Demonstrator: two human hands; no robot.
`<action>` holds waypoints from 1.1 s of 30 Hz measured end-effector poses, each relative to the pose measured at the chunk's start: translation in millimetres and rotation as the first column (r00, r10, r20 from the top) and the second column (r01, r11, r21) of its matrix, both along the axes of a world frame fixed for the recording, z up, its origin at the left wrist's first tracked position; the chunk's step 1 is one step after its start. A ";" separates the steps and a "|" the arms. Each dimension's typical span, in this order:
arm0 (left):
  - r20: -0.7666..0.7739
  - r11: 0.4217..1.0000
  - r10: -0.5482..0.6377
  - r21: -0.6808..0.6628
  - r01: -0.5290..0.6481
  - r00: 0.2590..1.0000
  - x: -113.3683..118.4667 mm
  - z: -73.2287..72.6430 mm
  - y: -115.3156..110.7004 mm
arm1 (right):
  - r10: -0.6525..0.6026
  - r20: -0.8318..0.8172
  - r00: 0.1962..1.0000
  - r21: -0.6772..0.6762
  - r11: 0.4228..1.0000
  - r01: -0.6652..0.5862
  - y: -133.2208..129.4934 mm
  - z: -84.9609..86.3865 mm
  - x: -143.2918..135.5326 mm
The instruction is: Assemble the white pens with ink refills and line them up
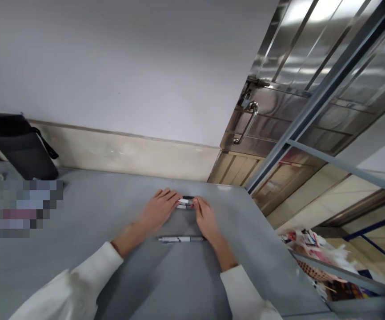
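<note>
Near the far edge of the grey table, several pens lie side by side between my two hands. My left hand is closed around their left ends, its fingers bent over them. At the right ends, my right hand pinches the pens between thumb and fingers. The middles of the pens show white and dark parts, while both ends are hidden by my fingers. Closer to me, a separate pen with a white and clear barrel lies crosswise on the table, touched by neither hand.
A dark grey pouch with a strap leans at the back left, beside a blurred-out item. Behind the table rises a white wall. On the right are a metal frame post, a steel door and bagged goods.
</note>
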State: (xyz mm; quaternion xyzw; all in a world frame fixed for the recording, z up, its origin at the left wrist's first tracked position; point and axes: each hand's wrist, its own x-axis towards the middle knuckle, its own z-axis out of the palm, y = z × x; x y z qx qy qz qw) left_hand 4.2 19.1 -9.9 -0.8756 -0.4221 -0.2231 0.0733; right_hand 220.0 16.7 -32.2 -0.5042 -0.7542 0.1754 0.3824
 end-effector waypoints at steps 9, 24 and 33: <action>-0.013 0.997 0.019 -0.069 -0.020 1.000 -11.4 2.5 -7.9 | -0.009 0.128 0.992 0.065 0.998 0.000 -1.6 3.1 -8.4; 0.147 0.985 0.019 -0.171 0.006 0.989 -11.8 -1.9 -14.0 | 0.014 0.124 0.992 0.132 0.991 -0.030 -0.9 -2.4 -5.3; 0.201 0.963 0.040 -0.268 0.016 0.979 -13.5 -0.1 -14.5 | 0.032 0.190 0.981 0.175 0.982 -0.066 -0.8 -2.0 -6.1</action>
